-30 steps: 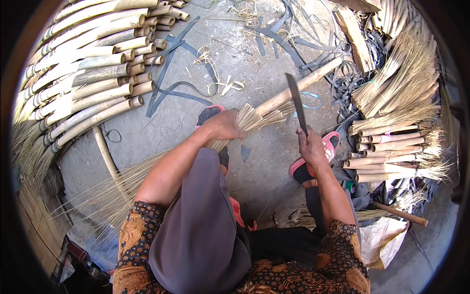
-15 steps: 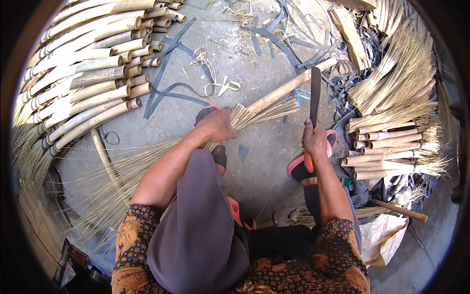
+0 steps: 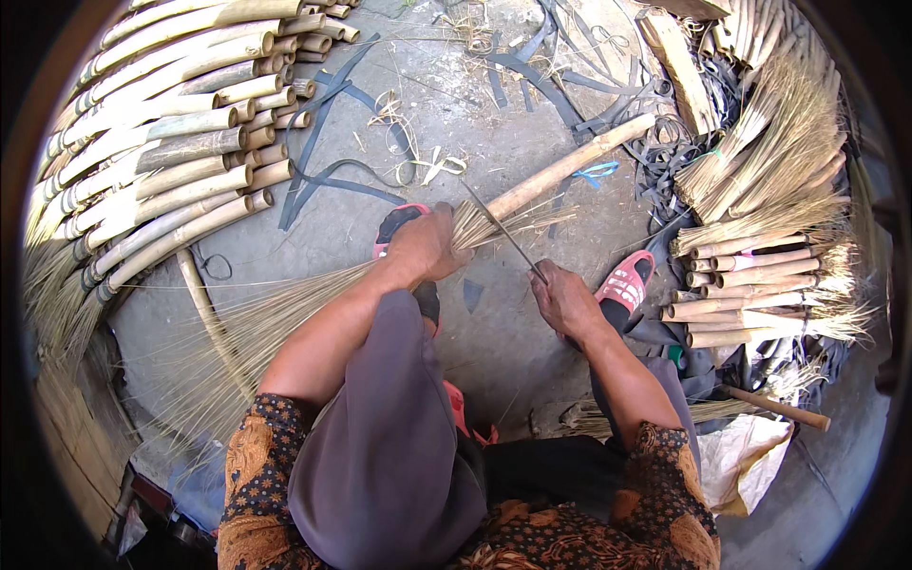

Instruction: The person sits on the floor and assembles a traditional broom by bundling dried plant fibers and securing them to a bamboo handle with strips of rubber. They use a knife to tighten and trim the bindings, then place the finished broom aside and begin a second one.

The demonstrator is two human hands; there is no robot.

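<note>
Lying heaped at the left, bamboo poles point(image 3: 204, 128) pointed their cut ends toward the middle of the floor point(image 3: 513, 351). Grass stalks point(image 3: 470, 228) fanned out past the left forearm; the left hand point(image 3: 425, 249) was closed round them, their short ends sticking out beside a bamboo handle point(image 3: 575, 166), which ran up and to the right. Whether that hand also clasped the handle could not be told. A long dark knife point(image 3: 508, 240), seen nearly edge-on, crossed over the stalk ends; contact was unclear. The right hand point(image 3: 567, 304) gripped its near end. The likeliest harm seemed a stroke straying toward the left hand, through a glancing blade or a rolling handle. A slackened left grip might also have let the stalks scatter. Farther right, blue twine point(image 3: 596, 173) lay by the handle, and beyond it short bamboo pieces point(image 3: 750, 294) were stacked.
</note>
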